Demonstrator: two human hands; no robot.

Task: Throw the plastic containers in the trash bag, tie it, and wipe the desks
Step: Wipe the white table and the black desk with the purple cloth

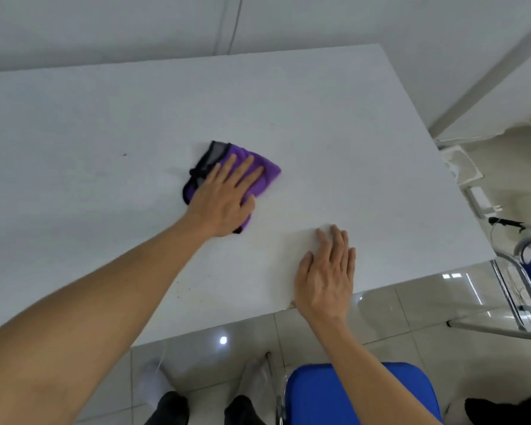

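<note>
A folded purple cloth (265, 171) with black trim lies near the middle of the white desk (105, 124). My left hand (224, 197) presses flat on the cloth with its fingers straight and spread. Closer to the desk's near edge, my right hand (327, 274) rests palm down on the bare desk top, fingers straight. A small dark speck (124, 154) marks the desk to the left of the cloth. No plastic containers or trash bag are in view.
A blue chair seat (325, 394) stands below the desk's near edge by my right forearm. Another chair with a chrome frame (515, 289) stands at the right. A white power strip (480, 200) lies on the tiled floor past the desk's right edge. White wall behind.
</note>
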